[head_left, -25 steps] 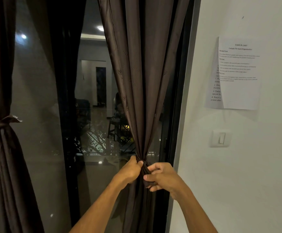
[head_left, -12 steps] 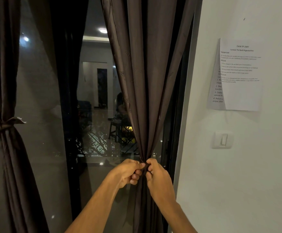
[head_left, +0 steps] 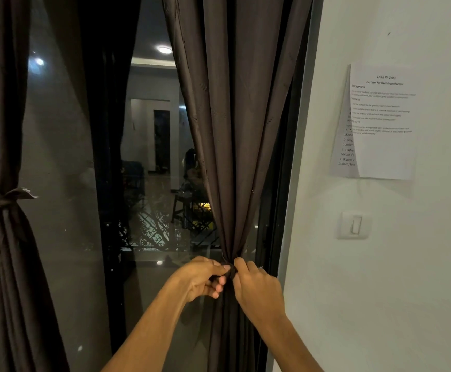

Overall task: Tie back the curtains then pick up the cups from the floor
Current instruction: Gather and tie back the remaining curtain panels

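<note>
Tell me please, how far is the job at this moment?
Done: the left curtain is gathered and bound by its tie. In hand: the left hand and the right hand pinch the fabric at the gathered waist of the right curtain; its knot looks unfinished. Left: the cups; neither cups nor floor show here.

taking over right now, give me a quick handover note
Left hand and right hand both pinch the right curtain at its gathered waist.
Left curtain is already tied back.
The right curtain is bunched; its knot is hidden between the hands.
To do: finish that tie, then pick up the cups, none in view.
</note>
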Motion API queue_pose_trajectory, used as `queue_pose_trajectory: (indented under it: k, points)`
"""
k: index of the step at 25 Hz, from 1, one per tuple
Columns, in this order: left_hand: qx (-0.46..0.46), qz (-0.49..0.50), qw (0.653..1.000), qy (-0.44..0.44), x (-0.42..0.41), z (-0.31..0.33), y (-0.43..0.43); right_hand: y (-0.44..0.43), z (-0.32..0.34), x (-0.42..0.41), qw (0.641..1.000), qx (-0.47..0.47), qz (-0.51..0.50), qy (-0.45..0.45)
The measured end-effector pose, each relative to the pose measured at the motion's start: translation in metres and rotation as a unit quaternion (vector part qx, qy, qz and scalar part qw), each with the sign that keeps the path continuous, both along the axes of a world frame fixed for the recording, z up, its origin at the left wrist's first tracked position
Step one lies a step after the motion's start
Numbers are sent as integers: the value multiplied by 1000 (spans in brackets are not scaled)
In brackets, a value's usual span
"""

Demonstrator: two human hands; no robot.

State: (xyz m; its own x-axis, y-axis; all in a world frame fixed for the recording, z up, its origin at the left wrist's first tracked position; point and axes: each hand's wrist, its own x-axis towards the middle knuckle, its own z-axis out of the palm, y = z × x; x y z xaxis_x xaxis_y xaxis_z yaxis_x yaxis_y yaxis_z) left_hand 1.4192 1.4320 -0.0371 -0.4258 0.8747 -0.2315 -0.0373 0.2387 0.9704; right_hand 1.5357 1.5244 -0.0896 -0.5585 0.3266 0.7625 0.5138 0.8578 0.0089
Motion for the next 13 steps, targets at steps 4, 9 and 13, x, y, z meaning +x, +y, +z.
queue_pose_trajectory:
  k: [4, 9, 13]
  points:
    - [-16, -10, 1000, 24, -1, 4, 3, 4, 5, 4, 999, 29, -5, -35]
    - [41, 18, 998, 51, -1, 1, 6, 2, 12, 3, 996, 28, -29, -75]
    - [88, 34, 995, 19, -2, -9, 5, -6, 35, 3, 983, -161, -13, -88]
